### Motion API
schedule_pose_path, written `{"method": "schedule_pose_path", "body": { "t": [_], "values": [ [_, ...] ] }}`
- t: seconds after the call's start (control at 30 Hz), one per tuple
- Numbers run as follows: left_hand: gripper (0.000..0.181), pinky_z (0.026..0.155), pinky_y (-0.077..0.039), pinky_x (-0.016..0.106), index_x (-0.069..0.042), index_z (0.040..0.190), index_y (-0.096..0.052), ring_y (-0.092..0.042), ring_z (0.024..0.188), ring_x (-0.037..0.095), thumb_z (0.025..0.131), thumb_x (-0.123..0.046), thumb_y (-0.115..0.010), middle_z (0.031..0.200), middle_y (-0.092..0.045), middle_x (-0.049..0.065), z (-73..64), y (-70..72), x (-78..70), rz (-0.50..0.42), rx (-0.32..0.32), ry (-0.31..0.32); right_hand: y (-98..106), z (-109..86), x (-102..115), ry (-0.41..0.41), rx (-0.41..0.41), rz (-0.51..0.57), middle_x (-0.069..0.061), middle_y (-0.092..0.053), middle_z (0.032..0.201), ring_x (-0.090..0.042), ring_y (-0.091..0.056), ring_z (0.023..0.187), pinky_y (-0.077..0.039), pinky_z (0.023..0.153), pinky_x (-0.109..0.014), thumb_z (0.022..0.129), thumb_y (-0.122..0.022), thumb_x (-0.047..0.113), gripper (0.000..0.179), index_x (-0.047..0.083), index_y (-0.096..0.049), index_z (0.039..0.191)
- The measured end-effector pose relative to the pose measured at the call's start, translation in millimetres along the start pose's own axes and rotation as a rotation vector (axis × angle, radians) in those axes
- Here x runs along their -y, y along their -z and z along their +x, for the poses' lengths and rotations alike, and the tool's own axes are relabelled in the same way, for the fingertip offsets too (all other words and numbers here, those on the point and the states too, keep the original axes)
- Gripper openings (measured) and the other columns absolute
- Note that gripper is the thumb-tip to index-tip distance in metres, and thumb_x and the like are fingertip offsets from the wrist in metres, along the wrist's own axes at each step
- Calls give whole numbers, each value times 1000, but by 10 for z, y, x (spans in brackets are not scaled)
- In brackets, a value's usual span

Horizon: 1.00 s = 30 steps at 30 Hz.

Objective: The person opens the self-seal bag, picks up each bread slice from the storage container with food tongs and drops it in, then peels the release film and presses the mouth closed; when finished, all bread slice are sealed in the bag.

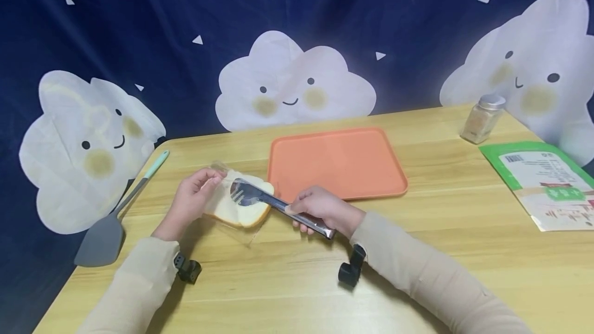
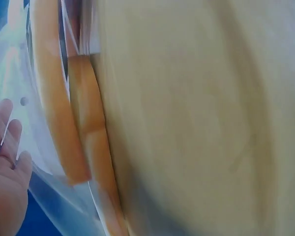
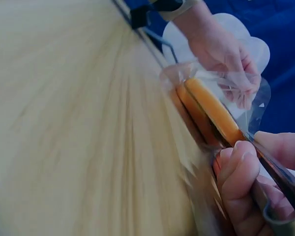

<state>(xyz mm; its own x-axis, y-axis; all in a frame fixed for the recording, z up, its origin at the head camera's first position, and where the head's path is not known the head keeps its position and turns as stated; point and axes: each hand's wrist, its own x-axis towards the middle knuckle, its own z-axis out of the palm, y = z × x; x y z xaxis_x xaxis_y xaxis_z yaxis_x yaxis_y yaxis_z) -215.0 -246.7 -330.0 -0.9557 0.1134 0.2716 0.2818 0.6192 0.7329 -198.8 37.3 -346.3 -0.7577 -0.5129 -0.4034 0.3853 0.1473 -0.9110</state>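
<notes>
Slices of bread (image 1: 227, 213) lie in a clear plastic bag (image 1: 248, 238) left of the table's middle. My left hand (image 1: 194, 195) pinches the bag's film at the slices' far left. With my right hand (image 1: 320, 206) I hold black tongs (image 1: 274, 201) by their arms. One spoon-shaped tong end rests over the top slice; the lower arm seems to run between two slices. In the right wrist view the bread's brown crust (image 3: 214, 110) shows edge-on between the tong arms. The left wrist view shows two stacked crusts (image 2: 54, 113) beside my left fingers.
Behind the bread stands an orange tray (image 1: 334, 164), close to the tongs. A grey spatula (image 1: 99, 238) with a mint handle lies along the left edge. To the right are a glass shaker jar (image 1: 481, 121) and a green-and-white packet (image 1: 547, 184).
</notes>
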Motion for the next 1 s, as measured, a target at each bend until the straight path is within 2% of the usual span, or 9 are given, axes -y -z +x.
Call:
{"method": "schedule_pose_path", "body": {
  "t": [0.1, 0.23, 0.33, 0.47, 0.73, 0.83, 1.0],
  "values": [
    [22, 98, -37, 26, 3, 93, -61, -52, 111, 12, 95, -17, -52, 113, -64, 15, 1, -11, -9, 10, 2, 4, -17, 17, 3, -2, 9, 27, -11, -58, 63, -12, -51, 45, -45, 41, -21, 89, -56, 8, 13, -5, -54, 91],
    [22, 101, -36, 31, 3, 94, -60, -51, 116, 25, 95, -16, -51, 114, -63, 16, 6, -14, -6, -3, 16, 10, -51, 40, 24, 5, 3, 23, -11, -58, 63, -12, -51, 44, -45, 41, -20, 88, -56, 8, 14, -6, -55, 92],
    [23, 99, -37, 27, 4, 94, -60, -53, 112, 11, 95, -17, -51, 114, -63, 17, 8, -11, -3, -19, 18, 4, -84, 65, 39, 3, -3, 10, -11, -58, 62, -12, -51, 44, -45, 41, -21, 88, -57, 8, 17, -7, -56, 94],
    [21, 87, -37, 7, 4, 92, -61, -49, 99, -11, 95, -15, -52, 112, -64, 18, 5, -21, 0, -38, 10, -21, -123, 101, 66, 3, 5, 13, -11, -58, 63, -12, -51, 45, -45, 41, -20, 89, -57, 9, 21, -9, -56, 99],
    [19, 84, -41, 10, 6, 94, -61, -54, 97, -6, 95, -9, -50, 108, -61, 23, 19, -72, -7, -157, 35, -101, -201, 190, 133, 4, 16, -17, -12, -58, 63, -12, -50, 44, -44, 40, -20, 88, -58, 8, 21, -9, -57, 100],
    [19, 82, -43, 10, 6, 93, -60, -55, 96, -5, 95, -9, -50, 105, -62, 17, 21, -77, -9, -175, 27, -98, -233, 219, 167, 5, 11, -29, -12, -58, 63, -12, -50, 44, -44, 41, -20, 88, -58, 8, 20, -8, -57, 100],
    [18, 79, -46, 12, 7, 91, -59, -56, 92, -3, 95, -8, -50, 97, -63, -6, 14, -86, -10, -215, 32, -99, -269, 250, 199, 0, 1, -44, -11, -57, 61, -12, -50, 42, -44, 40, -20, 87, -59, 8, 18, -7, -58, 98]
  ]
}}
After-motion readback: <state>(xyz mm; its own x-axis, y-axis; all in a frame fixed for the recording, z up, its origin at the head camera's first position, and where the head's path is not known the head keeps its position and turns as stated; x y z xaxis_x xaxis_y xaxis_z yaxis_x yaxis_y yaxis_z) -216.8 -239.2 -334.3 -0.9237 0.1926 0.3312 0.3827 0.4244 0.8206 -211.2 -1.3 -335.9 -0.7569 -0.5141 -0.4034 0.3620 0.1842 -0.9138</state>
